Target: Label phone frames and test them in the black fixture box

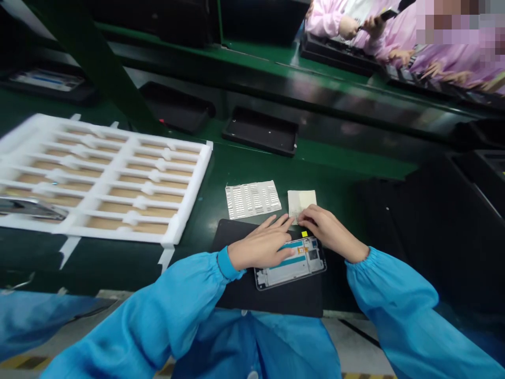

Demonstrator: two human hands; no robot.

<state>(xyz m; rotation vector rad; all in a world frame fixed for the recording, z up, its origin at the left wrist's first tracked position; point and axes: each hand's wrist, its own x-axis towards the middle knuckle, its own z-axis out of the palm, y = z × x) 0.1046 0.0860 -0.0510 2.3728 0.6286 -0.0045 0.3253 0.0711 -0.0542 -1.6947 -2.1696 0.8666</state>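
A silvery phone frame [290, 273] with blue strips inside lies at a slant on a black mat [240, 302]. My left hand [262, 246] rests over its upper left part, fingers stretched out and spread. The left fingertips reach to the lower edge of a small pale sticker sheet [302, 199]. At that sheet's lower right, my right hand [325, 227] has its fingers closed in a pinch; what is between them is hidden. A small yellow tab [304, 233] stands out at the frame's top edge, just below the right fingers.
A sheet with rows of silvery strips [252, 199] lies left of the sticker sheet. Further left is a white slotted foam tray [134, 142], with a phone-like part [31, 207] on it. A black tray [260, 131] sits behind. People in pink sleeves [323, 21] work across the bench.
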